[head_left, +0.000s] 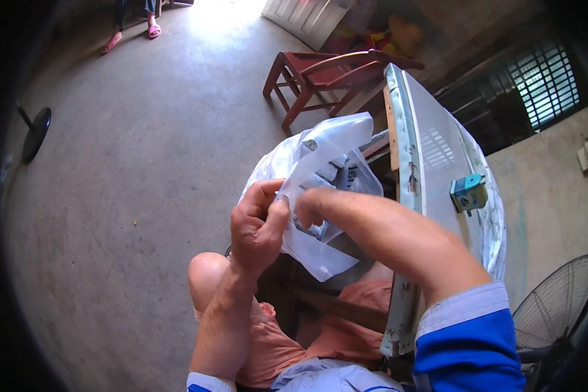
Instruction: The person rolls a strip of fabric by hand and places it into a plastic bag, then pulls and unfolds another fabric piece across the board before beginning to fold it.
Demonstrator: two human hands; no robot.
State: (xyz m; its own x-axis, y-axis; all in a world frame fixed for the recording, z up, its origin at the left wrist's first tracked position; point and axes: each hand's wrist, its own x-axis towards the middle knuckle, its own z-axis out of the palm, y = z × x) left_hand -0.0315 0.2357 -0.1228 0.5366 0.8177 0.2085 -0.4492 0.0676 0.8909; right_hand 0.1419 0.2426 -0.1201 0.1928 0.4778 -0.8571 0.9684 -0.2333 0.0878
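A clear plastic bag [336,134] is open in front of me, above my lap. My left hand [258,225] pinches its near left edge between thumb and fingers. Inside lie several whitish-grey wrapped bundles [326,171], and dark printing shows through the plastic. My right hand [309,206] reaches into the bag, fingers curled down beside a lower bundle [315,228]. The fingertips are hidden, so whether they grip that bundle is unclear. A large white sack [264,168] stands behind the bag.
Right of the bag is a white-topped table [431,140] with a worn edge, carrying a small teal box [469,193]. A reddish wooden chair [320,72] stands beyond. A fan [558,300] is at lower right. Another person's feet [151,29] show at top left.
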